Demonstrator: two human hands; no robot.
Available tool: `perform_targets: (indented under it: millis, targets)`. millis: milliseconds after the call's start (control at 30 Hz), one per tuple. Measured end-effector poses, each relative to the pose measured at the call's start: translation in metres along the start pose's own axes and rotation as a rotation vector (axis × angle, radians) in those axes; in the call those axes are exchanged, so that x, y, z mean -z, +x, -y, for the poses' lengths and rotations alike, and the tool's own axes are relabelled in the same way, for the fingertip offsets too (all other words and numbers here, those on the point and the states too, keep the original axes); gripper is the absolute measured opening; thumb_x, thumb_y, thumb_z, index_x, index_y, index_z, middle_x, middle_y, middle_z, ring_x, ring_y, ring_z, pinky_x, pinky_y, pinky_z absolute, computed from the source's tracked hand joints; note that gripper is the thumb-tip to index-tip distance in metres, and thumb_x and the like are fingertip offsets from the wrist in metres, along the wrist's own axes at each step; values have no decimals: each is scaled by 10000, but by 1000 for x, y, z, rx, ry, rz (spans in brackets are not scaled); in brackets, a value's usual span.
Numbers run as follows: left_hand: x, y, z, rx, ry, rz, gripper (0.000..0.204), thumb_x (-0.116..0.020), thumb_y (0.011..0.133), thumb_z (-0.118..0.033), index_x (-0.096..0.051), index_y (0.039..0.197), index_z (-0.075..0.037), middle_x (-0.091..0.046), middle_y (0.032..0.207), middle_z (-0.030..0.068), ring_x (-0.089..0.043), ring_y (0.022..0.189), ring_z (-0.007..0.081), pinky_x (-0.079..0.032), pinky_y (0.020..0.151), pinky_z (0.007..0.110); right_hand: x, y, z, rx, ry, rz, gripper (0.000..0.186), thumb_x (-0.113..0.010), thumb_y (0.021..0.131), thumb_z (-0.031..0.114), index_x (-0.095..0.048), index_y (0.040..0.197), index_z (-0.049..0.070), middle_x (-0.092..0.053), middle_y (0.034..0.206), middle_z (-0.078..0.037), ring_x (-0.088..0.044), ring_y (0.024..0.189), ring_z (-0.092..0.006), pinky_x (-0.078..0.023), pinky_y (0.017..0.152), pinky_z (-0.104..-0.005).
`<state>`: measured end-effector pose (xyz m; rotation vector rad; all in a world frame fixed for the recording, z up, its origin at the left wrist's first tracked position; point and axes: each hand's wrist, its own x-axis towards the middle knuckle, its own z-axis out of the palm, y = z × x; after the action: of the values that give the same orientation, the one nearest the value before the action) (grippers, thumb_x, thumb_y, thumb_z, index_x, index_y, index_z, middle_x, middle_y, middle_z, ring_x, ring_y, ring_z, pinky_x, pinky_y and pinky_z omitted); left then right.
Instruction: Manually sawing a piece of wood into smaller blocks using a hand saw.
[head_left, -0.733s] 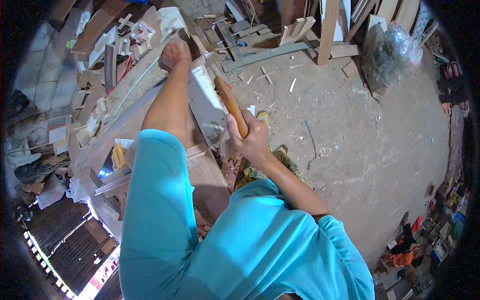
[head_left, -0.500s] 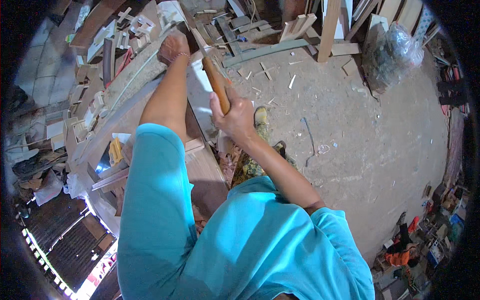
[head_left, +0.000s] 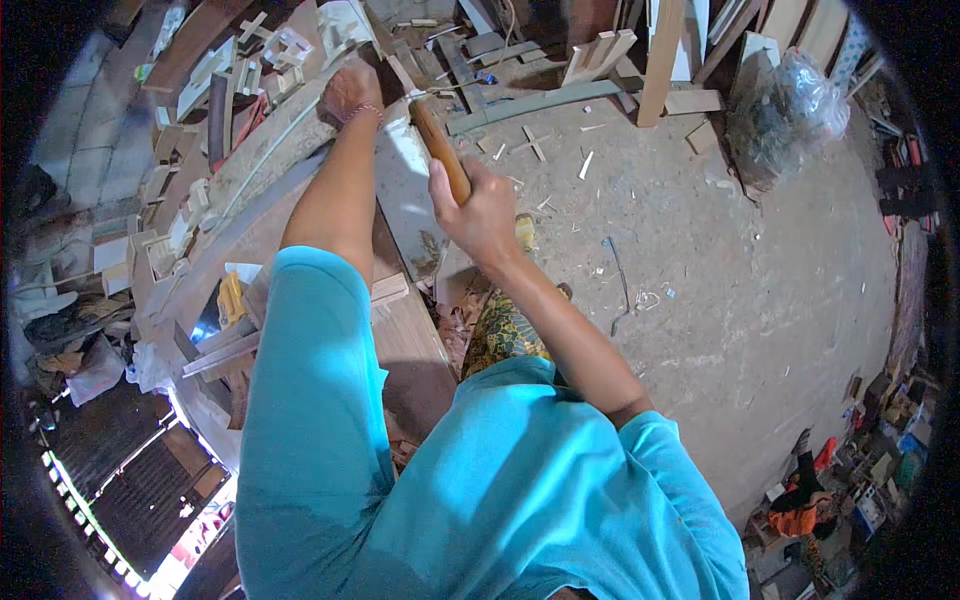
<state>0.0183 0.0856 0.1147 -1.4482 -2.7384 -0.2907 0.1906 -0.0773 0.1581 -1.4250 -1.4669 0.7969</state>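
Observation:
My right hand (head_left: 478,215) is wrapped round the brown wooden handle (head_left: 441,150) of a tool. Its narrow metal end points up and left, towards the far part of the bench; whether it is a chisel or a file I cannot tell. My left hand (head_left: 350,92) is closed in a fist at the bench's far end, just left of the tool's tip. Its fingers are turned away, so what it grips is hidden. A pale board (head_left: 405,165) lies below the tool's metal end, between my two arms.
Small wooden pieces (head_left: 185,225) crowd the bench's left side, near a yellow tool (head_left: 231,300). Wood scraps and a dark cord (head_left: 619,275) lie on the concrete floor (head_left: 730,300). A clear plastic bag (head_left: 790,115) and leaning planks (head_left: 660,60) stand at the back right.
My right hand and the wooden-handled tool have shifted slightly right and away from me. My left hand stays nearly in place. One shoe on the floor is now more hidden.

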Motion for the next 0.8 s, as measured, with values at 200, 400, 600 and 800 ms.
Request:
perform_targets:
  millis: [200,400,600,800]
  targets:
    - [-31,24,34,-15,-18,-111,347,-380,782,-254,-650,766,-37,-622,844,157,-596,806,318,-449,722,448,-5,-6,7,13,19,19,304,-591,755,266,-522,617,4,-485,454,-173,-513,389,-306,-383,390,-374]
    - [-49,13,55,-239,87,-543,289,-430,743,-219,-655,755,-39,-623,821,161,-610,774,300,-477,663,404,23,-52,2,-5,80,105,254,-577,777,204,-520,625,8,-451,432,-120,-473,357,-211,-363,378,-314]
    - [3,1,13,-35,0,-22,346,-370,776,-221,-647,782,-13,-624,823,156,-607,784,307,-465,676,413,-9,8,2,-39,17,53,245,-567,769,241,-556,694,8,-481,464,-166,-501,398,-291,-393,402,-363]
    - [-28,21,30,-106,32,-71,341,-381,765,-223,-647,782,-11,-619,801,174,-606,768,312,-461,673,413,-13,9,10,42,56,2,316,-568,774,270,-528,618,-3,-479,471,-182,-479,390,-316,-369,396,-371]
